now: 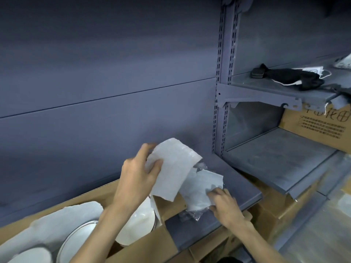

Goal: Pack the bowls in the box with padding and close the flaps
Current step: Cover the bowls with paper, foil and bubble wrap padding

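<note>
In the open box at the near left, the bowls already lie with some padding over them. My left hand grips a foam sheet above the box. My right hand pinches another sheet on the shelf. I judge the padding half done; the flaps are not closed yet.

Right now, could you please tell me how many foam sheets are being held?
2: one foam sheet in the left hand, raised above the box; another under the right hand on the shelf. More may be hidden.
</note>
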A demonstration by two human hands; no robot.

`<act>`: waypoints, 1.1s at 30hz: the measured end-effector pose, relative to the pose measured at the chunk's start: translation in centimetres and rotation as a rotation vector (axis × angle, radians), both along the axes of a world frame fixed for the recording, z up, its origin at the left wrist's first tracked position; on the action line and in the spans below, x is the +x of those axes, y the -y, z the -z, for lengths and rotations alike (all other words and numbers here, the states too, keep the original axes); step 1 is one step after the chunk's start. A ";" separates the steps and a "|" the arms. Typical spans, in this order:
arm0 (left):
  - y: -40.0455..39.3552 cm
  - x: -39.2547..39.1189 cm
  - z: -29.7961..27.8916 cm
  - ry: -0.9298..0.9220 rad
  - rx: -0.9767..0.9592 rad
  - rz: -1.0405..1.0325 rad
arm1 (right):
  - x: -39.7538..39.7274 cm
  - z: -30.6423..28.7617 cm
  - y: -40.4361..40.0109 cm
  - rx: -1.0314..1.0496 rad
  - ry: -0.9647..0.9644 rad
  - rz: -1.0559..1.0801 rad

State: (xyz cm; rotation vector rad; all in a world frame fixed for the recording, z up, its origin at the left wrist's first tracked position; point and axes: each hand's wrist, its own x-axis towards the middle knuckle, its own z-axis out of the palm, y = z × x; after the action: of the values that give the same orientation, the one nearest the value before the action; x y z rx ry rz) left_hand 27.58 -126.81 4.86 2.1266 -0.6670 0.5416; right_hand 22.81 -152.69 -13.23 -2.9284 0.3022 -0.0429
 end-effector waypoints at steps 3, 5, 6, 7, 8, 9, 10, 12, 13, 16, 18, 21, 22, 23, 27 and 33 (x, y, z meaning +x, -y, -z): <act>-2.3 -0.9 -0.2 -0.025 -0.147 -0.016 | 0.1 -0.7 0.2 0.004 -0.015 -0.036; -4.0 -1.2 -0.2 -0.020 -0.195 -0.082 | -0.1 -1.8 0.4 0.017 -0.030 -0.053; -4.9 -1.2 -0.2 -0.030 -0.195 -0.123 | -0.2 -2.2 0.5 0.037 -0.034 -0.038; -5.8 -1.2 -0.2 -0.049 -0.186 -0.154 | -0.1 -2.6 0.5 0.058 -0.029 -0.018; -6.5 -1.1 -0.2 -0.074 -0.184 -0.171 | -0.3 -3.3 0.2 0.070 0.002 0.013; -7.2 -1.3 -0.2 -0.109 -0.192 -0.179 | -0.3 -3.9 -0.2 0.074 0.068 0.033; -7.7 -1.4 -0.1 -0.148 -0.204 -0.182 | -0.3 -4.8 -0.9 0.084 0.157 0.053; -8.6 -2.0 0.0 -0.202 -0.211 -0.182 | -0.3 -6.4 -2.8 0.140 0.391 0.056; -9.1 -2.4 0.0 -0.219 -0.213 -0.174 | -0.3 -7.5 -4.0 0.193 0.500 0.051; -11.2 -3.9 -0.4 -0.322 -0.253 -0.097 | -0.4 -10.8 -7.5 0.469 0.756 -0.011; -13.1 -4.9 -0.8 -0.352 -0.236 -0.057 | -0.5 -13.1 -9.9 0.624 0.843 -0.125; -16.4 -5.9 -0.8 -0.254 -0.119 -0.171 | -0.7 -15.7 -13.5 0.688 0.861 -0.302; -17.4 -6.3 -1.1 -0.198 -0.080 -0.237 | -0.6 -16.3 -14.7 0.691 0.861 -0.361; -18.6 -6.7 -1.2 -0.126 -0.039 -0.293 | -0.5 -16.8 -15.8 0.686 0.860 -0.411; -23.6 -8.5 -1.6 0.175 0.161 -0.457 | 0.3 -17.5 -20.0 0.548 0.922 -0.541; -29.2 -10.8 -1.5 0.205 0.551 -0.526 | 0.8 -17.3 -26.4 0.164 0.970 -0.530</act>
State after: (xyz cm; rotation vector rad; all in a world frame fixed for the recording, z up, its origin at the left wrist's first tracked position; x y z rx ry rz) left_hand 16.74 -97.60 6.40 2.8177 -0.3815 0.9539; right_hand 23.63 -126.30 4.10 -2.3634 -0.5740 -1.2082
